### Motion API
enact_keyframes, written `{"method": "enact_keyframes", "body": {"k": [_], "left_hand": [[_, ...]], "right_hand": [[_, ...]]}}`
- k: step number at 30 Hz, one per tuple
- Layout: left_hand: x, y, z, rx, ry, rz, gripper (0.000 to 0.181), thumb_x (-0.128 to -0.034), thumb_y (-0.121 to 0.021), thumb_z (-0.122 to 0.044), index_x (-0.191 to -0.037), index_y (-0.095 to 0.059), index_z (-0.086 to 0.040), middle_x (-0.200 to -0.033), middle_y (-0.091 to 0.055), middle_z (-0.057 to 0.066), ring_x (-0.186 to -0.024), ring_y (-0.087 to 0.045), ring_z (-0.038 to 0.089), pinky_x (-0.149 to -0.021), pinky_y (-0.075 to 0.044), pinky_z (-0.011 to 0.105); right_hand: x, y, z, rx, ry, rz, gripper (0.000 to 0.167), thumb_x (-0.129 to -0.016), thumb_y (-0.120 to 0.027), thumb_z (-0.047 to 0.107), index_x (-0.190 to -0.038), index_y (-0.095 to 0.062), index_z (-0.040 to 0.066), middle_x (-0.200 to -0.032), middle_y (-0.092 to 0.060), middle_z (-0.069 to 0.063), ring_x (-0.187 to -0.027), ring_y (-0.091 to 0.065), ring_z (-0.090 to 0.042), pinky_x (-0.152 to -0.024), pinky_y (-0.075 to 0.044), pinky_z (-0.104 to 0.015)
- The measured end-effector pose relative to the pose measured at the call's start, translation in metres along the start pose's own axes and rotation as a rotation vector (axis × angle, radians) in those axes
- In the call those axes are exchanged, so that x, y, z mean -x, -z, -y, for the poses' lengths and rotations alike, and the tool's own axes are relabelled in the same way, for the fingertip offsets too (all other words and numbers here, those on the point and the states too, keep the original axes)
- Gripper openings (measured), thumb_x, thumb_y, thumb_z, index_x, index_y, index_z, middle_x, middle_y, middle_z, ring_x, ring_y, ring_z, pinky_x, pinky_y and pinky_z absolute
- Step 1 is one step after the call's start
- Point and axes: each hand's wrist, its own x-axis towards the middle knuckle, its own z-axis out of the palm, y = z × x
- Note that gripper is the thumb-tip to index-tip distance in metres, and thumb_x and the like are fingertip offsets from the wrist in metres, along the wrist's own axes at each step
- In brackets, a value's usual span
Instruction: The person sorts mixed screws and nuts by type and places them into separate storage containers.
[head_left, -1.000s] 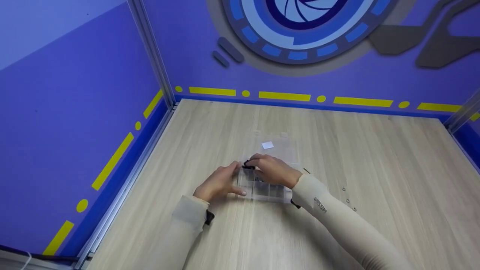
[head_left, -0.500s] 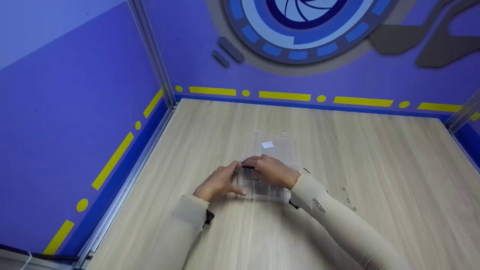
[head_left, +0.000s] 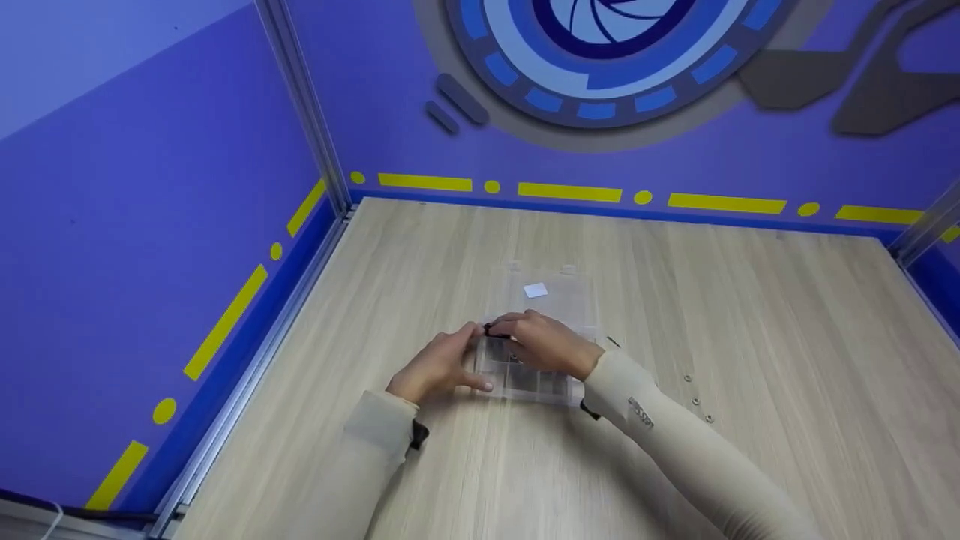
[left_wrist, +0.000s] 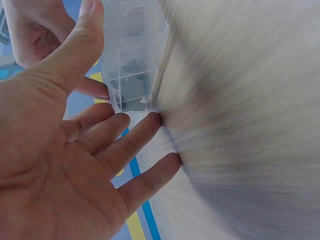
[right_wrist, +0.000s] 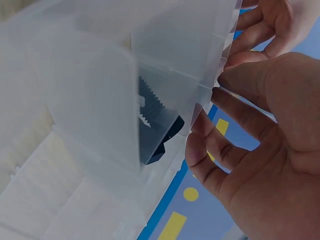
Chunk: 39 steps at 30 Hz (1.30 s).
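Note:
A clear compartment box (head_left: 525,380) stands on the table with its lid (head_left: 562,304) folded back. My left hand (head_left: 439,367) rests against the box's left end, fingers extended and thumb near the front corner. My right hand (head_left: 544,341) reaches over the rear left compartment, fingers bent at a black part (head_left: 489,330). In the right wrist view, a black toothed part (right_wrist: 155,120) shows through the cloudy compartment walls. The right thumb and index tips come close together by the rim there; whether the fingers pinch the part is unclear. The right palm hides other compartments.
Several small nuts (head_left: 696,402) lie on the table right of the box, beside the right sleeve. A thin dark pin (head_left: 613,342) lies nearer the box. A white label (head_left: 535,290) is on the lid. Purple walls (head_left: 187,187) border the table behind and left.
The right fingers shift slightly about the black part, which stood out more a second ago, was largely covered half a second ago and partly shows now. The left hand stays put.

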Motion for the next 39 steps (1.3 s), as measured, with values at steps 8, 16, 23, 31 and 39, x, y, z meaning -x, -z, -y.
{"method": "enact_keyframes", "body": {"k": [8,16,23,31,39], "left_hand": [[-0.001,-0.002,0.004,-0.033,-0.034,-0.005,0.076,-0.0745,-0.094,-0.032,-0.134,-0.052,-0.009,-0.133,-0.064,0.017,-0.12,-0.061,0.034,-0.099,-0.051,0.049],[-0.001,-0.002,0.005,-0.034,-0.014,-0.011,0.079,-0.0733,-0.094,-0.031,-0.136,-0.051,-0.009,-0.127,-0.065,0.018,-0.114,-0.061,0.033,-0.098,-0.051,0.05],[-0.001,-0.001,0.003,-0.027,-0.002,-0.007,0.079,-0.0731,-0.094,-0.03,-0.135,-0.051,-0.009,-0.13,-0.064,0.018,-0.117,-0.06,0.031,-0.1,-0.05,0.049],[-0.001,-0.001,0.002,-0.034,0.01,-0.004,0.079,-0.0745,-0.094,-0.031,-0.137,-0.051,-0.009,-0.134,-0.062,0.018,-0.123,-0.058,0.035,-0.103,-0.049,0.051],[-0.001,-0.002,0.002,-0.026,-0.005,0.005,0.078,-0.0767,-0.092,-0.03,-0.139,-0.051,-0.008,-0.139,-0.06,0.017,-0.128,-0.056,0.036,-0.106,-0.047,0.051]], "right_hand": [[0.023,0.012,-0.013,0.029,-0.005,-0.072,0.027,-0.097,-0.062,-0.005,-0.121,-0.073,0.001,-0.126,-0.069,-0.014,-0.118,-0.065,-0.03,-0.101,-0.054,-0.045],[0.062,0.028,-0.034,0.074,-0.047,-0.193,0.025,-0.095,-0.068,-0.003,-0.119,-0.073,0.002,-0.122,-0.07,-0.014,-0.114,-0.067,-0.03,-0.092,-0.059,-0.044],[0.098,0.035,-0.047,0.061,-0.109,-0.24,0.027,-0.09,-0.073,-0.005,-0.117,-0.074,0.002,-0.117,-0.072,-0.011,-0.098,-0.07,-0.025,-0.076,-0.062,-0.036],[0.139,0.034,-0.058,0.079,-0.233,-0.203,0.02,-0.089,-0.076,-0.004,-0.107,-0.077,0.004,-0.104,-0.072,-0.008,-0.084,-0.067,-0.017,-0.072,-0.06,-0.036],[0.168,0.031,-0.068,0.022,-0.23,-0.203,0.012,-0.087,-0.077,-0.003,-0.094,-0.078,0.007,-0.09,-0.071,-0.002,-0.077,-0.062,-0.014,-0.063,-0.055,-0.029]]}}
